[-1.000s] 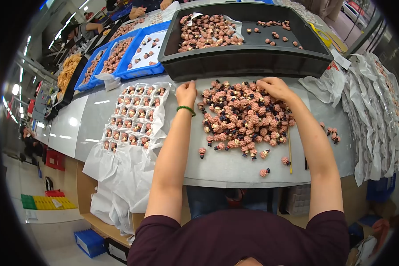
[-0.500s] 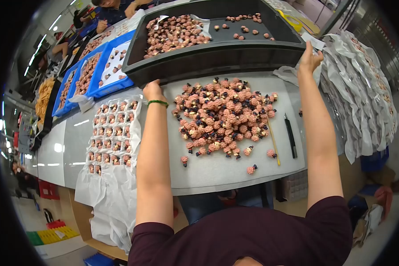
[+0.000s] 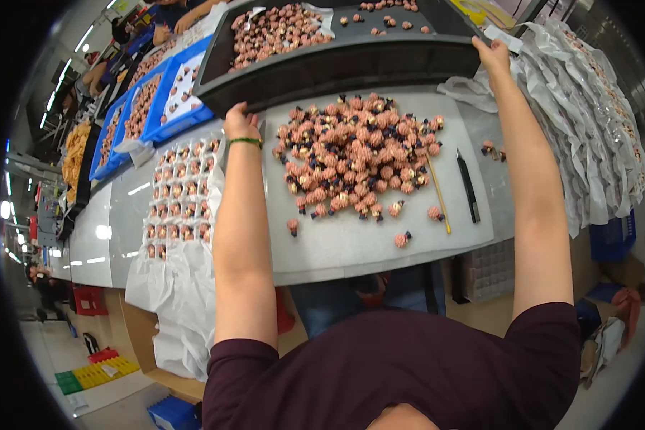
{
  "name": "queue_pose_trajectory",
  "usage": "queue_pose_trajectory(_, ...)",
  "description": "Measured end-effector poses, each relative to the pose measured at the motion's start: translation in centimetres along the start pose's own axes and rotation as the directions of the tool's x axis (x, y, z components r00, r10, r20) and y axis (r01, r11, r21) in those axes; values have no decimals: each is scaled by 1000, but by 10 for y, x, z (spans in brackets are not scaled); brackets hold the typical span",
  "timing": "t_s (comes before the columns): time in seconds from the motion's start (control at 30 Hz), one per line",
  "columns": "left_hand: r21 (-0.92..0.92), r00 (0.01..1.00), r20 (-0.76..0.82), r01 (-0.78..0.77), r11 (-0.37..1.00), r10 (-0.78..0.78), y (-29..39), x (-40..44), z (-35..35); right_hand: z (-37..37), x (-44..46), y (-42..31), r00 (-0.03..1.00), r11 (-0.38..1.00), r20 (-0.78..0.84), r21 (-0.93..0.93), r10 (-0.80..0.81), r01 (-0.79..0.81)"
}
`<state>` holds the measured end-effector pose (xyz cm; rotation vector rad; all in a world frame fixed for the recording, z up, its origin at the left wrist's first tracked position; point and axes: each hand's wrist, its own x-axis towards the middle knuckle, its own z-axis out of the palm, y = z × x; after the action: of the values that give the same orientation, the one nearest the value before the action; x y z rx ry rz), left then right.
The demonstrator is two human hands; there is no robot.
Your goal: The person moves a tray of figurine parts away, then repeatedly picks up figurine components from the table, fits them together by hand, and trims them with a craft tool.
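Both hands at the bin's near corners

The step in hand looks like handling the black bin, which lies across the far side of the worktop, beyond a heap of small pink figurines. The left grip touches the bin low at its near left corner; the right grip is at the top of its near right corner. Judging from this, moving the bin calls for both sides to act evenly, keeping its loose pieces from sliding and its near wall off the heap.

To the left, a white compartment tray holds similar figurines; to the right of the heap lie a yellow stick and a dark pen-like tool.

Fingers on both sides are partly hidden, so I cannot tell how firmly either grip is closed. Whether the bin's base is raised is unclear too. Its far edge is cut off, and overlapping figurines hide one another's details.
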<state>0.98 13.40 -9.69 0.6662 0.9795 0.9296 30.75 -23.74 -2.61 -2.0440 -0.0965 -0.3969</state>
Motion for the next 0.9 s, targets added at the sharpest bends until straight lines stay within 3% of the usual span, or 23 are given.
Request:
queue_pose_trajectory(0.03,9,1000,-22,10,1000,-10,3,-1,-3,-4,-11,-1,997,998,-57,-3,-61,61)
queue_pose_trajectory(0.1,224,984,134,84,971,-116,19,-11,-12,-13,-42,-15,968,982,-165,-10,-188,189)
queue_pose_trajectory(0.13,203,982,171,50,978,-85,26,-25,-16,-16,-59,-23,972,982,-144,-10,-187,188)
queue_pose_trajectory(0.2,173,960,280,-26,985,-24,38,-89,-31,-30,-113,-31,945,899,45,327,-323,292)
queue_pose_trajectory(0.27,197,902,429,-147,969,50,45,-140,-53,-50,-172,-40,838,854,313,429,-446,294)
queue_pose_trajectory(0.33,292,817,569,-306,906,93,40,-182,-83,-81,-221,-48,696,918,607,172,-384,356)
queue_pose_trajectory(0.4,359,743,664,-417,835,86,30,-215,-115,-103,-251,-48,554,842,691,148,-464,519)
queue_pose_trajectory(0.43,378,719,691,-448,811,75,23,-227,-129,-111,-262,-44,554,842,693,142,-460,521)
queue_pose_trajectory(0.5,391,715,695,-458,798,70,8,-238,-150,-118,-279,-31,435,749,754,113,-493,653)
queue_pose_trajectory(0.67,332,667,742,-456,826,71,-14,-253,-162,-112,-293,-31,466,687,675,85,-572,721)
queue_pose_trajectory(0.7,333,676,732,-457,825,79,-14,-258,-159,-109,-302,-44,575,890,686,268,-446,370)
queue_pose_trajectory(0.73,329,661,751,-385,862,9,-13,-263,-153,-105,-315,-58,618,913,732,405,-287,-56)
queue_pose_trajectory(0.77,327,639,767,-312,892,-57,-12,-266,-148,-99,-327,-68,582,751,803,462,-129,-472)
queue_pose_trajectory(0.8,330,655,755,-317,889,-46,-13,-267,-144,-93,-339,-74,565,748,813,461,-140,-477)
queue_pose_trajectory(0.87,323,599,772,-80,943,-213,-14,-267,-139,-80,-363,-80,535,636,838,470,-104,-612)
queue_pose_trajectory(0.9,323,618,759,-85,943,-204,-15,-267,-140,-74,-373,-81,517,573,852,467,-86,-674)
